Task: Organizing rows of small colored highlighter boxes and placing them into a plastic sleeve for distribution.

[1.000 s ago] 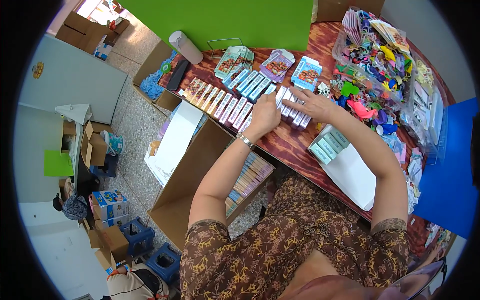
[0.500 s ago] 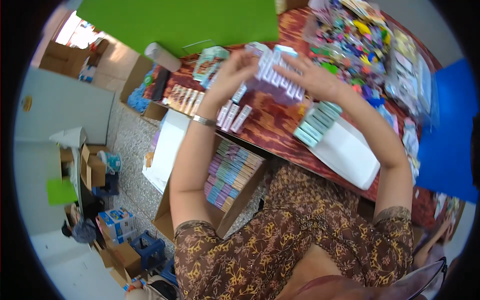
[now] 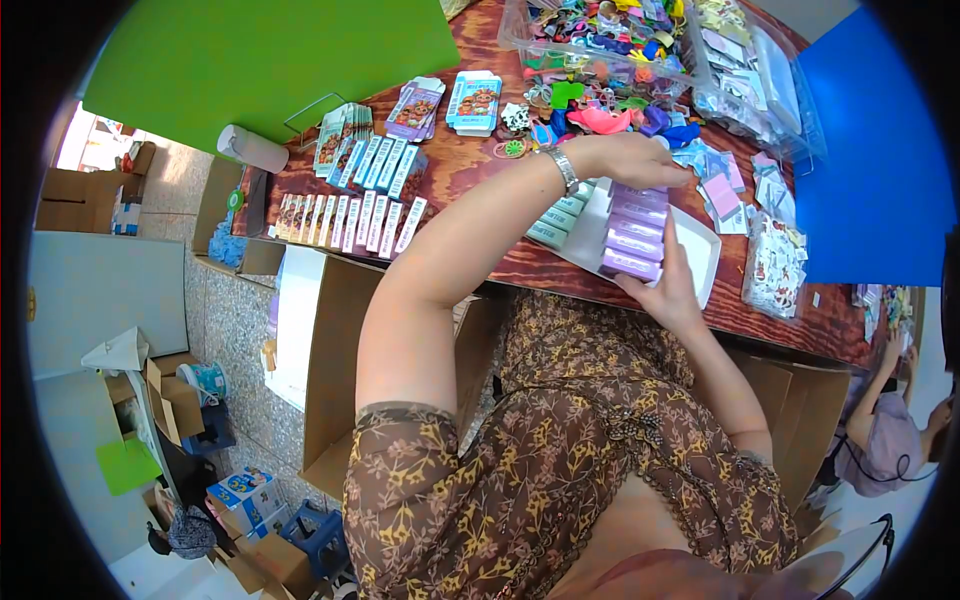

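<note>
Purple boxes (image 3: 635,235): standing close in one row at the white tray (image 3: 706,262), between both hands, just right of the green boxes (image 3: 555,218). Cannot tell if resting on the tray or lifted a little.
Letters on purple boxes: small, on the narrow sides, turned up to view; too tiny to read well.
Letters elsewhere: more on the green boxes, on the orange and pink boxes (image 3: 350,222), and on the blue boxes (image 3: 380,162); also above the picture on a flat blue pack (image 3: 473,103).
Row: pointing away from the body, with each purple box lying longways from left to right.
Right hand (image 3: 676,290): holding the row, thumb at the near end, other fingers straight up the right side.
Left hand (image 3: 635,160): reaching across to the far end, fingers bent and close together; undersides hidden, so cannot tell if gripping.
Edges: tray just inside the near edge of the red-brown table (image 3: 465,165).
Open room: bare white tray right of the fingers; bare wood left of the tray, partly under the left arm. Bright rubbery bits (image 3: 605,120) close past the left hand; clear bag (image 3: 775,265) right of the tray.
</note>
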Action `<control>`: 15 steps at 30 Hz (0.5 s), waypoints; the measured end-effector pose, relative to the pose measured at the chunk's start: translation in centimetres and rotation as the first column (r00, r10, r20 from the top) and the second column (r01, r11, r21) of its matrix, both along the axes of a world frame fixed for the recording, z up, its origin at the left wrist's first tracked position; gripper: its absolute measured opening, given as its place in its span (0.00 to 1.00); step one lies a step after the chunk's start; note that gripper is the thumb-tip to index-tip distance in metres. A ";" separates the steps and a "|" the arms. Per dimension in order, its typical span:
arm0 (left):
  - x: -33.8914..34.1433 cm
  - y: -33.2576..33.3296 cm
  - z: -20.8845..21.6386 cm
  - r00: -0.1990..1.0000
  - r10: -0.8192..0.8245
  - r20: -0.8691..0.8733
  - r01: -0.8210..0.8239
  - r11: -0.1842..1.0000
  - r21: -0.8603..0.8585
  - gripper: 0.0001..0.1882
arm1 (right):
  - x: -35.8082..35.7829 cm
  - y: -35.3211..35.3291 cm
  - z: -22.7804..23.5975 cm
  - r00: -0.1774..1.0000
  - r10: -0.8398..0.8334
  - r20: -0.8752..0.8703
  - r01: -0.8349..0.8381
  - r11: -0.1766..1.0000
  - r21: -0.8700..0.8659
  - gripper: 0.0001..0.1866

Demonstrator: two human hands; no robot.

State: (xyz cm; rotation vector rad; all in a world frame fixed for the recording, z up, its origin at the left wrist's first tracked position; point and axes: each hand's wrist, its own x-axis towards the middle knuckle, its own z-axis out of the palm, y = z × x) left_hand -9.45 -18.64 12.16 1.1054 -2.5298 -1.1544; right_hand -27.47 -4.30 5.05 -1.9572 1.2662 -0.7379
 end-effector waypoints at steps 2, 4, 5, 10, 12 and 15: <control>-0.7 -0.6 -2.3 0.998 -0.050 0.027 0.051 0.999 -0.010 0.38 | 0.5 0.3 -2.3 0.997 -0.071 0.033 0.068 0.995 0.070 0.58; -0.5 -1.7 -4.3 0.990 -0.089 0.107 0.091 0.996 -0.011 0.37 | 1.5 0.3 -3.5 0.995 -0.074 0.060 0.071 0.996 0.063 0.59; -0.6 -1.9 -4.5 0.990 -0.090 0.106 0.091 0.996 -0.010 0.37 | 1.8 0.1 -3.9 0.992 -0.093 0.082 0.088 0.995 0.056 0.59; -1.4 -2.8 -5.2 0.985 -0.088 0.152 0.105 0.988 -0.112 0.32 | 3.9 -0.9 -5.2 0.990 -0.135 0.032 0.137 0.987 -0.081 0.61; -1.2 -3.0 -6.1 0.976 -0.095 0.194 0.118 0.987 -0.113 0.30 | 4.8 -1.4 -6.0 0.991 -0.133 0.021 0.135 0.982 -0.133 0.62; -0.6 -2.7 -6.3 0.966 -0.081 0.245 0.116 0.984 -0.132 0.27 | 5.7 -1.8 -6.1 0.990 -0.109 0.086 0.114 0.992 -0.055 0.65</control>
